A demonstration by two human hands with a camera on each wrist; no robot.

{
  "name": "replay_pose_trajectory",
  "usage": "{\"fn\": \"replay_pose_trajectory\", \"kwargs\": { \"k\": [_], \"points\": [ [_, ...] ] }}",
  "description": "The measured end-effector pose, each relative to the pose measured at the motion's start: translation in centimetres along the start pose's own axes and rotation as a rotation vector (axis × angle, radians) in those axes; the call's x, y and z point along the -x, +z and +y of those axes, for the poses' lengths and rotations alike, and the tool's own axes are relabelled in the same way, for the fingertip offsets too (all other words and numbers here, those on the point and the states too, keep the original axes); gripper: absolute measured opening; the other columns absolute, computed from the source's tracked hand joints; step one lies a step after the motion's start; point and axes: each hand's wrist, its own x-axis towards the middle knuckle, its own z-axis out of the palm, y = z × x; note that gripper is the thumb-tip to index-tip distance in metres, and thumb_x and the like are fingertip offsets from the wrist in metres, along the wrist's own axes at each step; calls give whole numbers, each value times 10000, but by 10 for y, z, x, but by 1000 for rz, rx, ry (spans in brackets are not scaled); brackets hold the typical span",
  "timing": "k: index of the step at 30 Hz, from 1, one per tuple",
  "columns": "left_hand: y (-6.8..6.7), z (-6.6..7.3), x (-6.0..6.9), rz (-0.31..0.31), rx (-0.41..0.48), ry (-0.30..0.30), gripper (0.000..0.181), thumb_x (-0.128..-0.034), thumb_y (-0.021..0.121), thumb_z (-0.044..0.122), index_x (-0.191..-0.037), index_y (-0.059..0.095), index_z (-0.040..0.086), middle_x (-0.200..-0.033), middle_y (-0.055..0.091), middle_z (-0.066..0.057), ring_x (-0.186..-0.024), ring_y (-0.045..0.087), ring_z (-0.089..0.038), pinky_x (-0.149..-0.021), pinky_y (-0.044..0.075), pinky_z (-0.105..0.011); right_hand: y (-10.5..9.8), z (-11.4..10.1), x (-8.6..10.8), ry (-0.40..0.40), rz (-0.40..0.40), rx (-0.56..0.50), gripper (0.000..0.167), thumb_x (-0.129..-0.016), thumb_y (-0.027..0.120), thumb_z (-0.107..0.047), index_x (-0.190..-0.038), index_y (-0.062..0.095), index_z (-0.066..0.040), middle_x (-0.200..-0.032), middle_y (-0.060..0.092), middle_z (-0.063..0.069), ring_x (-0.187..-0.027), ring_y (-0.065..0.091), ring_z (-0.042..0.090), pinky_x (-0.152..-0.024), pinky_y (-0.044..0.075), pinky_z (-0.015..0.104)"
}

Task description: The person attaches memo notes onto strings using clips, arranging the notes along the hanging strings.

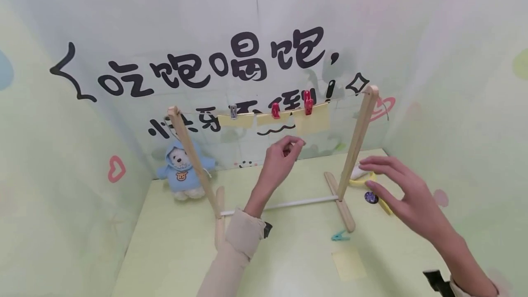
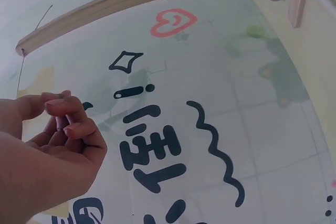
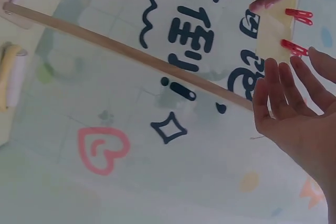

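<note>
Three paper notes hang on a string between two wooden posts: one under a grey clip point(image 1: 233, 112), one under a red clip point(image 1: 275, 110), and the rightmost note point(image 1: 315, 122) under another red clip point(image 1: 308, 103). Just below them is the left hand point(image 1: 280, 159), its fingers curled and its thumb close to the index finger; in the left wrist view this hand point(image 2: 58, 166) shows nothing held. The right hand point(image 1: 412, 200) is raised right of the right post point(image 1: 358, 143), fingers apart and bent, holding nothing; the right wrist view shows its palm point(image 3: 304, 129).
A teal clip point(image 1: 340, 236) and a loose yellow note point(image 1: 349, 263) lie on the table point(image 1: 297, 251) at the front. Behind the left post sits a plush toy in blue point(image 1: 184, 171). A round dark-blue item point(image 1: 371, 197) and a yellow item point(image 1: 385, 206) are near the right hand.
</note>
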Motion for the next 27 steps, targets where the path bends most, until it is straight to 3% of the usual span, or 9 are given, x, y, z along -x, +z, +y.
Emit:
{"fn": "replay_pose_trajectory", "kwargs": {
  "k": [2,5,8,11,14,18,23,25,27],
  "points": [
    [8,-12,14,-64,-12,-39,285,-1144,603,273,-1274,747,65,-852,675,-46,-731,562,-115,-642,451,-214,4,2,18,73,-27,2,305,-1003,791,-55,-1304,753,-32,-1373,695,-17,-1338,591,-27,-1129,401,105],
    [29,-39,41,-179,-33,-106,293,-1148,591,279,-1297,725,65,-946,739,-122,-743,621,-100,-643,508,-213,10,5,41,172,-56,12,502,-873,801,153,-1307,758,-96,-1347,705,-35,-1277,604,-63,-1086,402,75],
    [60,-72,72,-270,-40,-173,283,-1136,614,247,-1292,709,30,-979,760,-134,-727,643,-66,-644,540,-213,16,8,58,216,-78,29,525,-869,787,174,-1289,760,-140,-1307,715,-18,-1226,611,-78,-1041,414,58],
    [96,-105,106,-307,-88,-214,282,-1106,664,236,-1286,696,21,-970,751,-42,-740,624,-4,-663,543,-211,23,13,71,202,-90,26,524,-861,784,183,-1265,756,-150,-1269,726,14,-1259,600,-62,-1008,440,66],
    [129,-132,140,-307,-202,-205,337,-1066,717,282,-1305,674,48,-972,701,40,-753,565,39,-668,508,-220,29,18,82,181,-106,14,536,-855,777,195,-1254,749,-162,-1252,729,9,-1306,574,-56,-981,460,71],
    [161,-151,174,-267,-364,-177,417,-1021,786,336,-1340,632,115,-999,612,82,-833,537,15,-681,479,-219,36,26,97,193,-125,19,533,-863,790,170,-1251,751,-193,-1251,726,-36,-1287,571,-88,-984,443,52],
    [188,-154,186,-168,-606,-180,554,-929,879,453,-1351,630,194,-1007,542,126,-927,514,-5,-692,461,-164,47,44,111,242,-151,8,365,-943,774,87,-1207,761,-164,-1210,733,-39,-1160,635,-66,-904,478,57],
    [194,-156,187,-144,-731,-161,614,-885,902,524,-1342,640,210,-1005,535,115,-906,492,-18,-682,448,-154,61,59,119,222,-151,68,348,-893,815,100,-1156,765,-122,-1164,738,-4,-1089,684,21,-844,517,96],
    [198,-158,187,-146,-847,-144,641,-853,909,581,-1329,656,235,-1029,530,101,-897,467,-31,-682,437,-153,77,72,129,225,-176,167,335,-847,862,93,-1113,766,-88,-1141,735,39,-1069,710,151,-843,582,232]
  ]
}}
